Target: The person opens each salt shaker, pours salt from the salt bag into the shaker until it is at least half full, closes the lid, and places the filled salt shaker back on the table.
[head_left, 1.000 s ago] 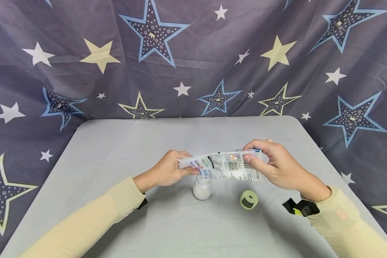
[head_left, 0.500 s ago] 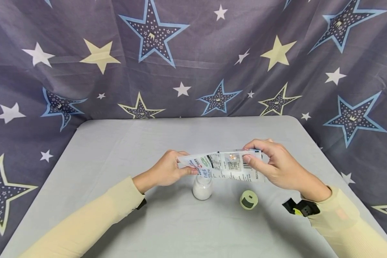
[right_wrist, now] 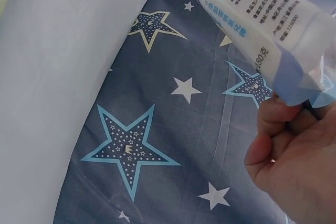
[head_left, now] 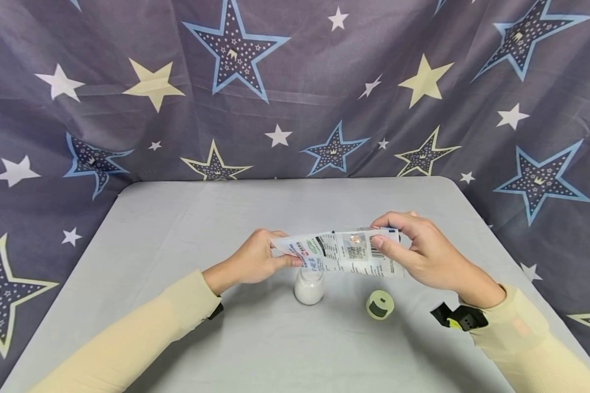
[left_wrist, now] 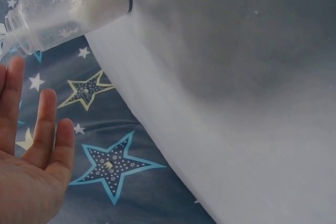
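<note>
A printed plastic bag of salt (head_left: 341, 252) is held slanting between both hands above the table. At its narrow end, my left hand (head_left: 255, 257) pinches it between thumb and fingers. The right hand (head_left: 425, 251) grips the raised wide end, thumb on the near face. Under the left end stands a clear glass jar (head_left: 309, 289), upright, its mouth partly hidden by the bag in the head view. White grains lie inside the jar (left_wrist: 86, 3) in the left wrist view, where a pale stream shows at its mouth.
A round green lid (head_left: 379, 304) with a dark panel rests on the grey table (head_left: 295, 355), right of the jar. Scattered white specks dot the cloth in the left wrist view. A star-patterned curtain (head_left: 295, 109) hangs behind and beside the table.
The bag's narrow end has shifted very slightly. Both hands, the jar and the green lid stay practically where they were.
</note>
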Demonstrator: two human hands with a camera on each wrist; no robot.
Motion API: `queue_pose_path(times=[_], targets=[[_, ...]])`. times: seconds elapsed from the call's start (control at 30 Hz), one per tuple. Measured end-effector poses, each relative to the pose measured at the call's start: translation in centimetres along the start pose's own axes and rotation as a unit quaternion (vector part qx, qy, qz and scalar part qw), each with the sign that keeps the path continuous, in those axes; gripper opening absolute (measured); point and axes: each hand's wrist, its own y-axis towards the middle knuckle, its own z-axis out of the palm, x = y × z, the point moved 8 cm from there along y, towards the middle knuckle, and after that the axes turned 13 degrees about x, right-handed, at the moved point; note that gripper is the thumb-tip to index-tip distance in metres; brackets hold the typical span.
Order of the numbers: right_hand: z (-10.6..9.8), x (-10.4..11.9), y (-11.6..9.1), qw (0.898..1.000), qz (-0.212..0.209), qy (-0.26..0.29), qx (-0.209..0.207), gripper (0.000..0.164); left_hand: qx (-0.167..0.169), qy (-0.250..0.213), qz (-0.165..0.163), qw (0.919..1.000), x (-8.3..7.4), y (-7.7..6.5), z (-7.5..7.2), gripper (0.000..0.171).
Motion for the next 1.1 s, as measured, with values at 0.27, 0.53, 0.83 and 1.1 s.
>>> queue_pose_path(times=[0.27, 0.53, 0.83, 1.1], targets=[[0.04, 0.03, 0.04, 1.0, 0.001, 0.003, -0.001, 0.022, -0.003, 0.003, 0.006, 1.0, -0.12, -0.03, 0.02, 0.021], [0.09, 0.04, 0.02, 1.0, 0.002, 0.0, -0.002, 0.023, -0.005, 0.007, 0.008, 0.9999, -0.3, -0.03, -0.04, 0.021], [0.34, -0.08, 0.03, 1.0, 0.006, 0.002, 0.0, 0.023, -0.005, 0.006, 0.006, 1.0, -0.23, 0.01, -0.01, 0.02], [0.47, -0.24, 0.02, 1.0, 0.009, -0.004, 0.001, 0.022, -0.002, -0.003, 0.008, 1.0, -0.16, -0.03, 0.06, 0.021]])
